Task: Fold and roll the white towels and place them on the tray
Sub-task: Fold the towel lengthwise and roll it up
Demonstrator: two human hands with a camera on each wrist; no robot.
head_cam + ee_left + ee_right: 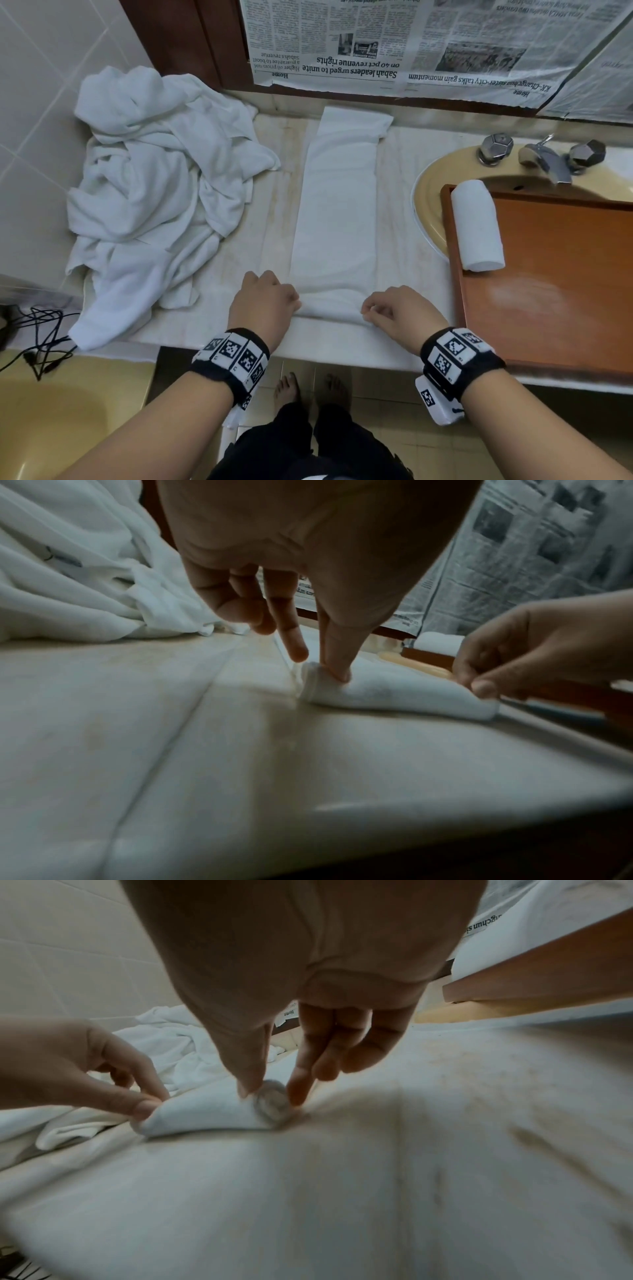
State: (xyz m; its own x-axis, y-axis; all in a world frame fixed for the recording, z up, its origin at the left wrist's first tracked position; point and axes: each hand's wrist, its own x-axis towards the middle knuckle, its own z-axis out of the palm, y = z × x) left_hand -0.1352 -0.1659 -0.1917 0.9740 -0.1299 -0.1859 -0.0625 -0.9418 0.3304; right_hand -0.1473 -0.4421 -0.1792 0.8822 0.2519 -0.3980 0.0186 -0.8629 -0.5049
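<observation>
**Q.** What does each hand hold?

**A.** The left hand (pixel 263 301) pinches the left end of a small starting roll, thumb (pixel 337 653) pressed on top. The right hand (pixel 394 313) pinches the right end between thumb (pixel 246 1069) and forefinger. Both hands are curled round the cloth.

**Q.** Where does the folded towel lie from that grip?

**A.** The folded towel (pixel 337 205) is a narrow strip on the countertop (pixel 397 205). Its long axis runs straight away from the person toward the newspaper (pixel 428 44); the roll lies crosswise at the near end. The coming move is probably a forward roll, both hands equally near.

**Q.** And farther out?

**A.** A rolled towel (pixel 478 226) rests at the left edge of the wooden tray (pixel 548 284), on the right-hand side. A heap of unfolded towels (pixel 157 192) lies to the left.
</observation>
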